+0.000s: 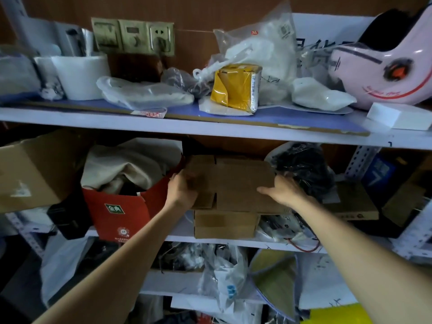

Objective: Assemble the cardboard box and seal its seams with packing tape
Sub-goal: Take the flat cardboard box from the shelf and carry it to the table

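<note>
The metal shelving unit (210, 128) is crammed on every level. On its middle shelf (182, 238), between a red carton (121, 211) stuffed with cloth and a bundle of black bags (304, 167), the flattened cardboard box (233, 181) lies on top of a small stack of cardboard (225, 224). It looks light and fairly stiff, though its loose flaps will bend, so holding both side edges suits it. The right hand (284, 190) pinches the right edge, thumb flat on top. The left hand (183, 188) sits at the left edge; its grip is blurred, and I cannot tell whether the fingers close on the board.
</note>
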The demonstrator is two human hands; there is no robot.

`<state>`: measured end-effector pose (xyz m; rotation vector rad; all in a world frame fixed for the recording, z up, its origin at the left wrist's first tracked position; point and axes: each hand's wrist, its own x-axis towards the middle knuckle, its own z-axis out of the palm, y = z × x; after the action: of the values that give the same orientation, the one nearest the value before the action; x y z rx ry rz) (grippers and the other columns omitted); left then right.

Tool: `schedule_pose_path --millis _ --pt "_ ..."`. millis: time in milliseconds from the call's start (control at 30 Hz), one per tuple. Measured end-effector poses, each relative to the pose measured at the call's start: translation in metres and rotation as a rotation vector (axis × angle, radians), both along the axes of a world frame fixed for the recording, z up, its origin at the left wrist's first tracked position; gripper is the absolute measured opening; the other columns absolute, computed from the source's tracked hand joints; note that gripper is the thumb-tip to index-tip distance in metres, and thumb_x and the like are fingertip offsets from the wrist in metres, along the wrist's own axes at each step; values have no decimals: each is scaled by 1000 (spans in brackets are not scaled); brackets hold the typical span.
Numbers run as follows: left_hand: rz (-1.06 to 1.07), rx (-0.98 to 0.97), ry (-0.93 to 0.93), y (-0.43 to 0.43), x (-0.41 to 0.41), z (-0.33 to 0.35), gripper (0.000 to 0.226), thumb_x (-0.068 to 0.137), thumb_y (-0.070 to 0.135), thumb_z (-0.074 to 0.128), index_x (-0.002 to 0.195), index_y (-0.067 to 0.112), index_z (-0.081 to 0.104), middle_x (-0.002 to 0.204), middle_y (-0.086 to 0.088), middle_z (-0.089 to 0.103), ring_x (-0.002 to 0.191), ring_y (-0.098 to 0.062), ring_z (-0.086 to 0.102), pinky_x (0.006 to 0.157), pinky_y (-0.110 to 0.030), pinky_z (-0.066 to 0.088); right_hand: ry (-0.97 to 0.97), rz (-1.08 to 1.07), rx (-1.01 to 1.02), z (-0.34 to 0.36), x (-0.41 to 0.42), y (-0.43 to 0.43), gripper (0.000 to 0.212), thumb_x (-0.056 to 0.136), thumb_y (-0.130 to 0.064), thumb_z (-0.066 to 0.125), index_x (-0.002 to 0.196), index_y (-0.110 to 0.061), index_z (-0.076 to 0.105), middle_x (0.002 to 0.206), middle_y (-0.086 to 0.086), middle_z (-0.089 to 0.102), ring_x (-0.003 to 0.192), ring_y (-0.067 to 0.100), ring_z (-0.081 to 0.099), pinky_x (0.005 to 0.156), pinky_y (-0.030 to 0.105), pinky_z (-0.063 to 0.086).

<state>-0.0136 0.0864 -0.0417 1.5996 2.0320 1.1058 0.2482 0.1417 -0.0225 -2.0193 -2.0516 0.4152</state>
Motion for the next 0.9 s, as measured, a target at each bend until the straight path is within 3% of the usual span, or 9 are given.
schedule_pose_path --millis 167,367,500,633,767,900 --pt "64 34 -64 0 -3 -5 56 72 -4 71 124 14 60 126 -10 60 115 -25 56 94 -31 48 131 -32 42 -8 17 11 91 74 -54 74 138 1 40 140 19 47 125 33 49 99 41 46" --pt "108 2 -388 -1 1 -6 74 62 -2 84 130 11 57 126 -8 62 117 -24 57 95 -43 53 306 -123 115 -7 35 18 115 50 -49 90 139 1 37 133 21 54 120 33 54 93 37 50" --pt "124 -11 -495 3 6 -3 76 56 -2 87 126 10 60 123 -8 64 113 -23 59 94 -39 53 378 -160 159 -9 46 17 125 44 -45 93 143 0 31 141 21 46 128 34 47 100 41 45" --pt "-2 -3 -397 8 25 0 76 54 2 89 123 13 60 115 -4 63 104 -19 59 87 -33 52 356 -248 189 -7 70 3 132 38 -49 93 142 -1 28 136 22 49 125 36 49 99 44 47" --pt "-161 -7 -291 16 58 3 74 54 -1 87 121 16 59 105 -1 64 96 -19 60 85 -30 51 370 -351 228 -7 106 -25 124 37 -43 96 137 0 38 135 20 50 121 33 51 93 37 44" --pt "-399 -62 -276 25 107 -1 73 60 -9 77 124 15 50 109 -14 61 99 -34 61 84 -49 54 335 -519 284 -9 152 -74 114 37 -44 96 129 0 44 129 18 52 115 34 54 92 39 49"
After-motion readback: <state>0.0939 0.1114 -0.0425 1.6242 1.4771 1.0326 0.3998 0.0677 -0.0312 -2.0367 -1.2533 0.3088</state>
